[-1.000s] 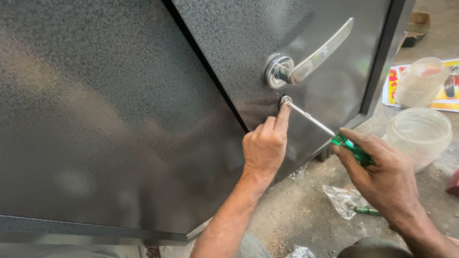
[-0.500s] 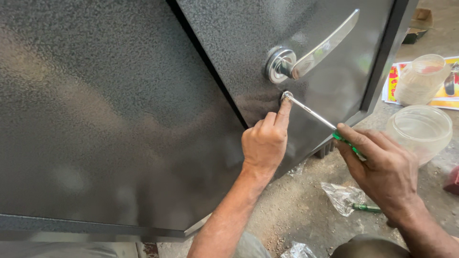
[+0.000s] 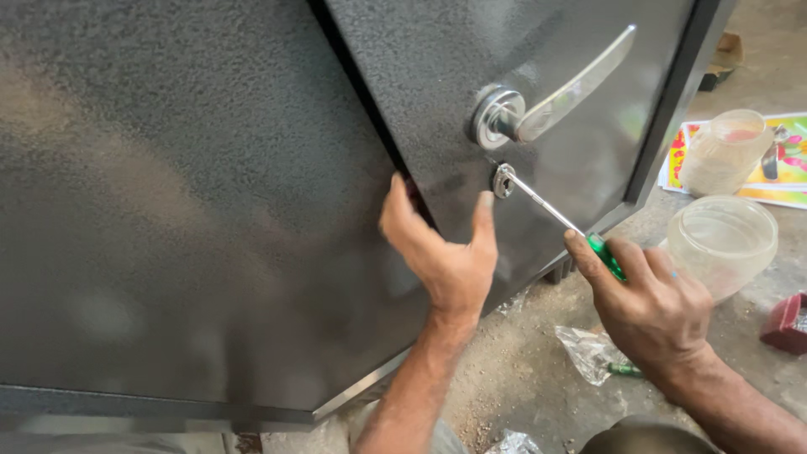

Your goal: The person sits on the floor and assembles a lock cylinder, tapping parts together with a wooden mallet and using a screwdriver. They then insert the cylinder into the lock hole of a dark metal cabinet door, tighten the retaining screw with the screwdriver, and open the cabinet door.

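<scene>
A dark textured metal door panel (image 3: 210, 210) fills the left and middle of the view. It carries a chrome lever handle (image 3: 555, 97) and, just below, a small round chrome lock fitting (image 3: 503, 180). My right hand (image 3: 651, 307) grips a green-handled screwdriver (image 3: 555, 214) whose tip sits in that fitting. My left hand (image 3: 445, 252) rests flat against the door beside the fitting, fingers spread, thumb at the dark seam, index finger pointing up just left of the screwdriver tip.
On the concrete floor at the right stand two cloudy plastic containers (image 3: 723, 240), one on a colourful printed sheet (image 3: 786, 164). A crumpled clear plastic bag (image 3: 593, 353) lies below my right hand. A small red object (image 3: 786, 324) is at the right edge.
My left hand has opened from a pointing finger on the fitting to a flat spread against the door, shifted left. The screwdriver stays in the fitting.
</scene>
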{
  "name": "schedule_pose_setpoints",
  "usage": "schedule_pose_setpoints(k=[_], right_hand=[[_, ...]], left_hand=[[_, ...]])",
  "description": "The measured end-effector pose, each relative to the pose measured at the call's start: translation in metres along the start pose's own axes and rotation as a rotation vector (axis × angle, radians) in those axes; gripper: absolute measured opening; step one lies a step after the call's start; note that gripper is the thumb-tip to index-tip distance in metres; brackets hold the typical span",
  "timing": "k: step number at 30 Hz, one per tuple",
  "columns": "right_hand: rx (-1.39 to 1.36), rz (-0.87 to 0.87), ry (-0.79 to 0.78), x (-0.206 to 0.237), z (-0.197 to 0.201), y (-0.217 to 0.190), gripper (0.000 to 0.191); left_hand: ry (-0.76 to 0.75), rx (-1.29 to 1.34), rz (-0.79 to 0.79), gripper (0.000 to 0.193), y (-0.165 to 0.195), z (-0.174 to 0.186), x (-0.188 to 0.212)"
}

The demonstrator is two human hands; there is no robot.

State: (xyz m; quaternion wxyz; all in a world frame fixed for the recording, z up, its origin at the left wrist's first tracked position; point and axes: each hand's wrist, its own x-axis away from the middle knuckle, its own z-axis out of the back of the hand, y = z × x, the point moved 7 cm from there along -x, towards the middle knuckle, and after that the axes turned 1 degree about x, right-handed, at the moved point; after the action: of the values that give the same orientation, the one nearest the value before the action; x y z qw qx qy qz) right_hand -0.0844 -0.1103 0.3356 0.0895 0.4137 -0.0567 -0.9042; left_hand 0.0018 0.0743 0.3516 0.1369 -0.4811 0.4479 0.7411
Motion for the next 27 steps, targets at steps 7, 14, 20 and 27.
schedule_pose_setpoints(k=[7,14,20,27], right_hand=[[-0.676,-0.671,-0.396,0.017,-0.045,0.026,0.039],[-1.068,-0.716,-0.233,0.005,-0.042,0.037,0.046],[-0.117,-0.048,-0.058,0.003,-0.012,0.007,0.029],[-1.830,-1.101,-0.580,0.043,-0.104,0.036,0.027]], left_hand=[[-0.056,-0.120,0.088,0.106,0.019,-0.011,-0.005],[0.004,-0.146,0.108,0.103,0.026,-0.015,-0.003],[0.017,-0.062,0.214,0.103,0.024,-0.020,-0.002],[0.049,-0.157,0.147,0.096,0.022,-0.024,-0.002]])
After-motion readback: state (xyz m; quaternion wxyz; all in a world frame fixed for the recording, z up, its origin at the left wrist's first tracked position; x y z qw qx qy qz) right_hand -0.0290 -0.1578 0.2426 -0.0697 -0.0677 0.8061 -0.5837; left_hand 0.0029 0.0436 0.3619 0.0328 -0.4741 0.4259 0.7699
